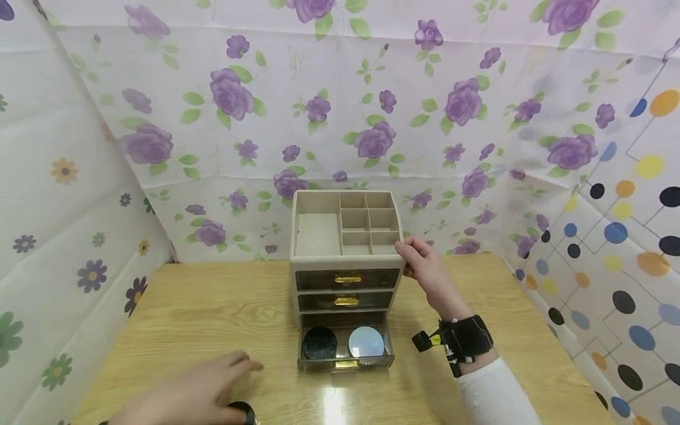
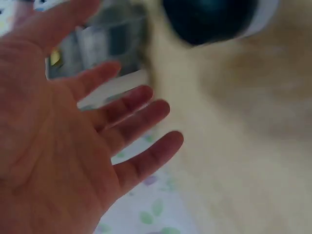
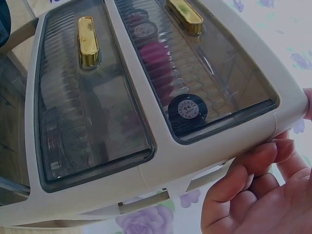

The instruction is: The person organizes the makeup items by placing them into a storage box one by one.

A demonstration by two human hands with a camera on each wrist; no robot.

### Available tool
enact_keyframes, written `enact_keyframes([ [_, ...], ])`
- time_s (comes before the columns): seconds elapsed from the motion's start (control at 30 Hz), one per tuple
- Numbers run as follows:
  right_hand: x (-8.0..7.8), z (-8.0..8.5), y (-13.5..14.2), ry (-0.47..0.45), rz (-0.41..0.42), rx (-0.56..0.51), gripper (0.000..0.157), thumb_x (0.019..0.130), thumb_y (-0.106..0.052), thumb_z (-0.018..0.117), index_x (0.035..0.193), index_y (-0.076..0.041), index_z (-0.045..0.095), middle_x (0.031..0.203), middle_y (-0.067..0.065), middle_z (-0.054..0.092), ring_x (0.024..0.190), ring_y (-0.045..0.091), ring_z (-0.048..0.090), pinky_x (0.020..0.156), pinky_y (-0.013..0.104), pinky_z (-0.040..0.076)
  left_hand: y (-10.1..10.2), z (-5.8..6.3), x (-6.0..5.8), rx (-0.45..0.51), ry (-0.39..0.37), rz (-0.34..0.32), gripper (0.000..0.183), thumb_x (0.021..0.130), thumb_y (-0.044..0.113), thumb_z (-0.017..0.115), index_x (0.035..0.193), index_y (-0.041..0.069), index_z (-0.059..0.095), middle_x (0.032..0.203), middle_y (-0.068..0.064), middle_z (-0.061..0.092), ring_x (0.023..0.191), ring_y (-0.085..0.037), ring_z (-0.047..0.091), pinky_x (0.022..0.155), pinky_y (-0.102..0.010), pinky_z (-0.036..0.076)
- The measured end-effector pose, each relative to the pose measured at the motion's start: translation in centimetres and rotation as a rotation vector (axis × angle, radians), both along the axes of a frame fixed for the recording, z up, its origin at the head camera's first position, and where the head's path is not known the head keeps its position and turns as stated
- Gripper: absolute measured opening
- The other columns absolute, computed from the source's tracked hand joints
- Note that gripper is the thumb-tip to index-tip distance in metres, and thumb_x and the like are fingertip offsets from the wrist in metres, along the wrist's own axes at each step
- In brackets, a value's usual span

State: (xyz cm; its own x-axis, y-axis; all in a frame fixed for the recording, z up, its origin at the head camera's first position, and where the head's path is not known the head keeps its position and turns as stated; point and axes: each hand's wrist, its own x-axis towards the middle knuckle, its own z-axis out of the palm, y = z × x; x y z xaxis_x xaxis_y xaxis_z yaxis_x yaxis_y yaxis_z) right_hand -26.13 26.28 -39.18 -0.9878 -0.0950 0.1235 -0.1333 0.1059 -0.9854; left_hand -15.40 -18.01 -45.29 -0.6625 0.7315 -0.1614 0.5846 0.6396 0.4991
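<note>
A cream drawer organizer (image 1: 293,295) stands on the table, its bottom drawer (image 1: 345,364) pulled out. Inside that drawer lie a dark round case (image 1: 320,343) and a pale shiny round case (image 1: 366,342). My right hand (image 1: 427,271) grips the organizer's top right corner, thumb on the rim; curled fingers (image 3: 234,187) lie against its side in the right wrist view. Blurred at the lower left, my left hand (image 1: 196,383) has its fingers spread and holds nothing. By its thumb is a dark round item (image 1: 244,411), partly cut off.
Two upper drawers with gold handles (image 1: 347,279) are closed; round cosmetics (image 3: 187,113) show through the front in the right wrist view. The organizer's top has several small compartments (image 1: 355,220). Floral cloth (image 1: 319,147) hangs behind the wooden table (image 1: 228,307).
</note>
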Motion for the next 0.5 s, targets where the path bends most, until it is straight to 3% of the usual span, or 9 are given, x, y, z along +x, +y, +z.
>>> enact_keyframes([
  [0.1,0.0,0.0,0.2,0.003,-0.003,-0.003,0.037,0.098,-0.047,0.059,0.101,-0.011,0.051,0.083,0.004,0.045,0.071,0.021,0.041,0.066,0.03,0.038,-1.1,-2.5,0.4,0.041,-0.071,-0.131,0.065,0.09,0.055,0.067,0.14,0.016,0.051,0.119,-0.001,0.052,0.094,-0.007,0.054,0.071,-0.032,0.054],
  [0.2,0.0,0.0,0.2,-0.002,-0.016,-0.01,0.037,0.098,-0.047,0.059,0.1,-0.011,0.052,0.083,0.004,0.046,0.071,0.021,0.041,0.066,0.03,0.039,-1.5,-4.7,0.7,0.119,-0.008,-0.225,0.057,0.094,0.046,0.065,0.137,0.01,0.053,0.111,-0.001,0.048,0.084,-0.002,0.046,0.06,-0.022,0.047],
  [0.33,0.1,0.0,0.1,-0.006,-0.026,-0.017,0.036,0.098,-0.046,0.06,0.101,-0.011,0.053,0.086,0.003,0.049,0.072,0.021,0.044,0.067,0.03,0.04,-1.3,-5.9,1.5,0.149,0.019,-0.202,0.049,0.096,0.045,0.063,0.134,0.014,0.056,0.106,0.003,0.045,0.08,0.0,0.041,0.058,-0.019,0.043],
  [0.5,0.1,0.0,0.0,-0.001,-0.024,-0.015,0.036,0.097,-0.046,0.061,0.101,-0.011,0.055,0.085,0.003,0.049,0.071,0.02,0.043,0.066,0.029,0.039,-1.0,-5.9,2.2,0.145,-0.016,-0.141,0.045,0.096,0.044,0.064,0.131,0.016,0.058,0.101,0.008,0.044,0.076,0.001,0.039,0.058,-0.019,0.042],
])
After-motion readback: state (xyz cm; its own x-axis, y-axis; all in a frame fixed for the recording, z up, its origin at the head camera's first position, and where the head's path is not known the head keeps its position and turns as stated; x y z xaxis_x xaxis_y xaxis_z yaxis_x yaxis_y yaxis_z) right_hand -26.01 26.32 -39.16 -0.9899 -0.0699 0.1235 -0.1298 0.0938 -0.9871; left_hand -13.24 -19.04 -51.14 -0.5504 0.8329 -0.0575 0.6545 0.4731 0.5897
